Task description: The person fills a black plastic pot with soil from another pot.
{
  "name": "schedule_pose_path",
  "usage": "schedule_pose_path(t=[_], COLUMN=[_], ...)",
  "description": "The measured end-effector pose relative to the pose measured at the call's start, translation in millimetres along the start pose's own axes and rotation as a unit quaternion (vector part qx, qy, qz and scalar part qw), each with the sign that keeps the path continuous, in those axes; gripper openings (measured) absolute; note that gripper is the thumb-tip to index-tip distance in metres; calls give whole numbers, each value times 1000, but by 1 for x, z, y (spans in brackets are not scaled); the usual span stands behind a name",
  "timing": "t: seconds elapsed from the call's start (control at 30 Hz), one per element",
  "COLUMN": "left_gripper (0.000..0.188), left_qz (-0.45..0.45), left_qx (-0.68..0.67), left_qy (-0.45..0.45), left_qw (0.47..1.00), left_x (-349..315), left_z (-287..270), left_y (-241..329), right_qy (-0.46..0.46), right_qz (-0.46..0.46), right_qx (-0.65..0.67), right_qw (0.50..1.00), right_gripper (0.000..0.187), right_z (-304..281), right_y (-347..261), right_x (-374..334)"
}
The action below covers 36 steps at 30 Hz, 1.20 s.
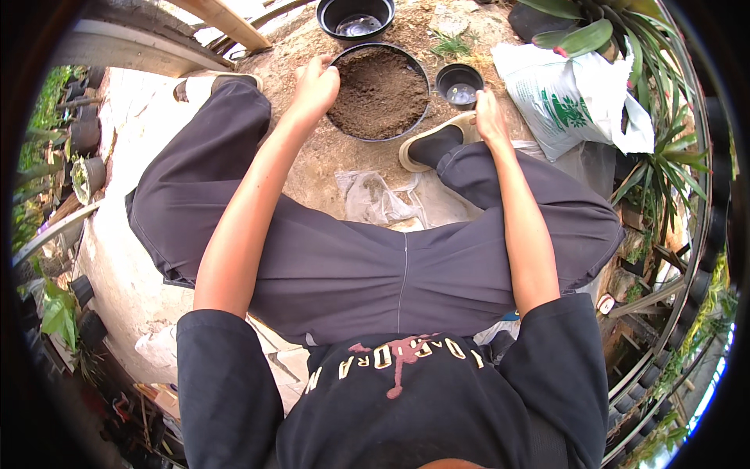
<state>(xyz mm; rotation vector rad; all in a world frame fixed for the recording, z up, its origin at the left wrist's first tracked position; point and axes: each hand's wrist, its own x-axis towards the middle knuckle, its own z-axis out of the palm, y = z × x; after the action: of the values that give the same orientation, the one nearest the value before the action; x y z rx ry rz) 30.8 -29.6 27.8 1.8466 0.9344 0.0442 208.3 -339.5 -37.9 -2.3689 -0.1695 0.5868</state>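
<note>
A wide black plant pot filled with brown soil stands on the ground between my feet. My left hand is closed at its left rim, thumb against the edge; the fingers on the outer side are partly hidden. To the right of it, a small black pot holds no soil that I can see. My right hand pinches this small pot at its right rim. Behind the soil pot is another black pot, with bare plastic showing inside.
A white sack with a green print leans at the right by long-leaved plants. Crumpled clear plastic lies before the soil pot. Wooden boards stand at the far left. My shoes flank the pots.
</note>
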Motion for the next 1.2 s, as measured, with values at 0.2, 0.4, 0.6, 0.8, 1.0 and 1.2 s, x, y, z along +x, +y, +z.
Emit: schedule_pose_path(t=[0.2,0.4,0.6,0.8,1.0,1.2], left_gripper=[47,45,46,46,45,45], left_qz=[32,50,33,19,37,33], left_qx=[-10,-30,-43,-63,-48,-40], left_qy=[-23,-27,-27,-32,-43,-47], left_qw=[999,998,998,997,997,998], left_x=[14,10,-9,-17,-10,-17], left_z=[2,0,-1,-5,-6,-9], left_y=[-21,-21,0,4,-8,-2], right_qy=[-78,-129,-169,-113,-48,-90], right_qz=[0,-9,-75,31,64,51], right_qx=[-128,-158,-87,-90,-122,-207], right_qw=[989,979,979,989,989,973], right_gripper=[69,60,55,47,45,61], right_z=[12,22,30,28,31,47], right_y=[23,28,26,8,37,33], right_x=[13,25,23,36,65,70])
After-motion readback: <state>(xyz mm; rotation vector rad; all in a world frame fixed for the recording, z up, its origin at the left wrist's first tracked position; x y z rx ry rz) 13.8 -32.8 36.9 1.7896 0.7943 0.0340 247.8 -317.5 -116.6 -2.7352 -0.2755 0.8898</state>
